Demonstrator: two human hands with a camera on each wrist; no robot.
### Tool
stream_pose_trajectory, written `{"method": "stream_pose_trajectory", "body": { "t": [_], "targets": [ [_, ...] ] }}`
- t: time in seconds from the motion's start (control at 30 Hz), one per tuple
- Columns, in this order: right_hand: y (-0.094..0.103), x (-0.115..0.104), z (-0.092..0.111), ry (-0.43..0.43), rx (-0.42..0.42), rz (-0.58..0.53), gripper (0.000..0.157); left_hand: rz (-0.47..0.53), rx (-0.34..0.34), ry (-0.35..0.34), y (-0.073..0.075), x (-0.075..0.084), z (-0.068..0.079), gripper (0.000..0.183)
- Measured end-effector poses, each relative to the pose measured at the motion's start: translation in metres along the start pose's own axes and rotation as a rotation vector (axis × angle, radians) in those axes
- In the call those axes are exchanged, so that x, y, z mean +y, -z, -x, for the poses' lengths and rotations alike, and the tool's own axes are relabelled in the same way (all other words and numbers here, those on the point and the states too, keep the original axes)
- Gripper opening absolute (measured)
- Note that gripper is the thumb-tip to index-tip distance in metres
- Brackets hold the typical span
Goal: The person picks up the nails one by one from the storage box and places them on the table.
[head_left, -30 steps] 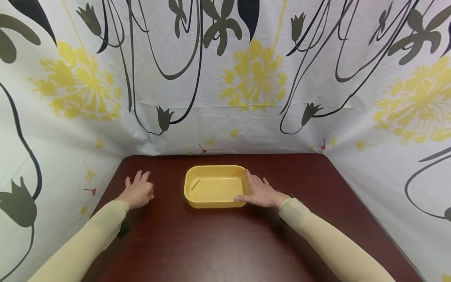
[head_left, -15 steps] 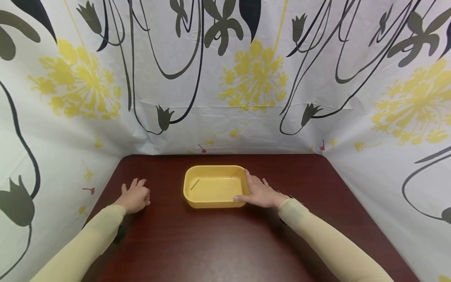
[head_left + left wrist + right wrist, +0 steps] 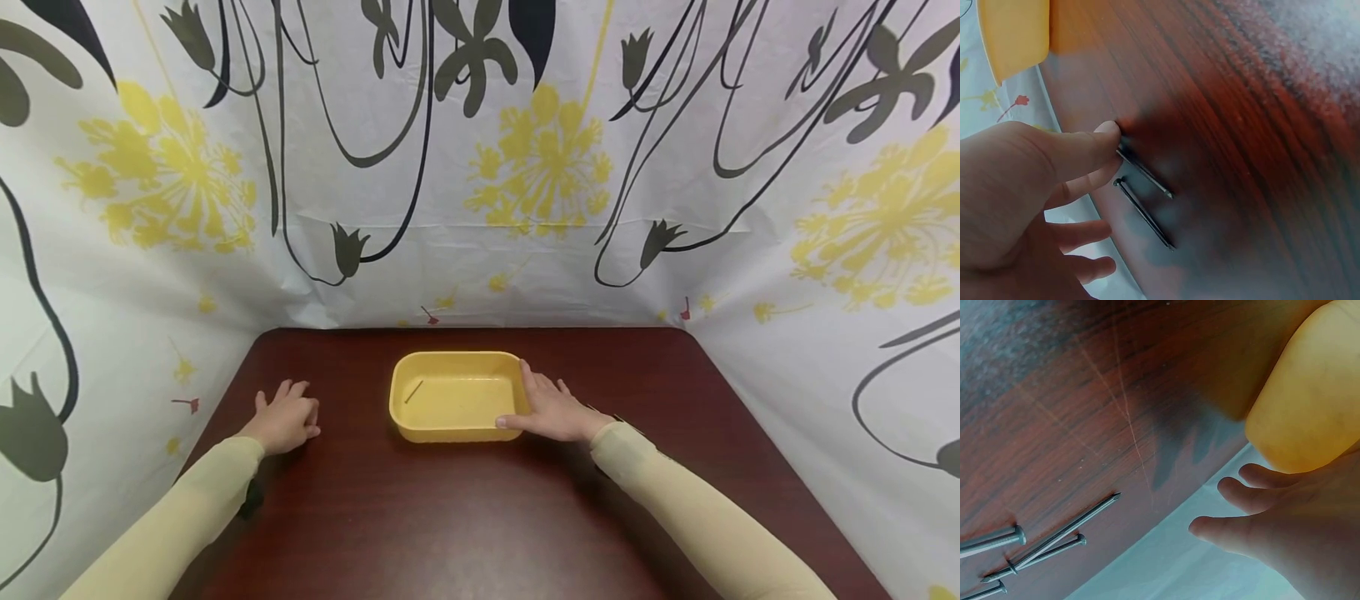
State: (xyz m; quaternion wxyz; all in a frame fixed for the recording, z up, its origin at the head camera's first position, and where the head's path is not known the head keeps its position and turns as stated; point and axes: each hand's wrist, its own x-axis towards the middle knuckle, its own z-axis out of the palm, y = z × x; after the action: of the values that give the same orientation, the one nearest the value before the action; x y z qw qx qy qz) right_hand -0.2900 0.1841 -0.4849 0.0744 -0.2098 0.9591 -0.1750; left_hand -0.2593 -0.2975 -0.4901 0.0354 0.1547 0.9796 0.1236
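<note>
My left hand [image 3: 279, 422] is low over the left side of the table. In the left wrist view its thumb and forefinger pinch a dark nail [image 3: 1145, 172] near the head end, point outward, while the other fingers spread. Beside it another nail [image 3: 1145, 215] lies on the wood. A yellow plastic box [image 3: 457, 435] stands at the table's middle with one thin nail [image 3: 414, 392] inside. My right hand [image 3: 557, 412] rests on the box's right end, thumb over the front rim and forefinger along the side. Its other fingers [image 3: 1250, 495] stretch out straight, apart from the box.
Several grey nails [image 3: 1066, 534] lie on the table near my right wrist, some crossing. The dark red wooden table [image 3: 450, 525] is glossy and meets a white flower-print cloth [image 3: 480, 275] at the back and sides.
My left hand has shifted slightly left and down over the table, then nearly stopped. My right hand and the box stay in place.
</note>
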Motion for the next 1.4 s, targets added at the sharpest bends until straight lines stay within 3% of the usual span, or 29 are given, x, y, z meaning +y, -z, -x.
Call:
{"method": "stream_pose_trajectory", "body": {
  "t": [0.23,0.43,0.67,0.9,1.17,1.4],
  "targets": [
    [0.000,0.000,0.000,0.003,0.002,-0.011,0.130,0.002,0.035,-0.008,0.004,0.006,-0.002,0.026],
    [0.001,-0.001,0.000,0.003,0.001,-0.012,0.131,-0.005,0.067,-0.031,0.017,0.018,-0.011,0.016],
    [0.003,-0.003,0.000,-0.005,-0.010,-0.014,0.131,-0.044,0.137,-0.073,0.039,0.042,-0.024,0.019],
    [0.002,-0.004,0.000,-0.006,-0.004,-0.021,0.130,-0.059,0.203,-0.157,0.055,0.069,-0.038,0.019],
    [0.002,-0.003,0.000,-0.006,-0.006,-0.017,0.130,-0.019,0.190,-0.179,0.068,0.102,-0.059,0.020],
    [0.002,-0.001,-0.001,-0.004,-0.021,-0.008,0.129,0.051,0.213,-0.220,0.088,0.127,-0.082,0.019]
  ]
}}
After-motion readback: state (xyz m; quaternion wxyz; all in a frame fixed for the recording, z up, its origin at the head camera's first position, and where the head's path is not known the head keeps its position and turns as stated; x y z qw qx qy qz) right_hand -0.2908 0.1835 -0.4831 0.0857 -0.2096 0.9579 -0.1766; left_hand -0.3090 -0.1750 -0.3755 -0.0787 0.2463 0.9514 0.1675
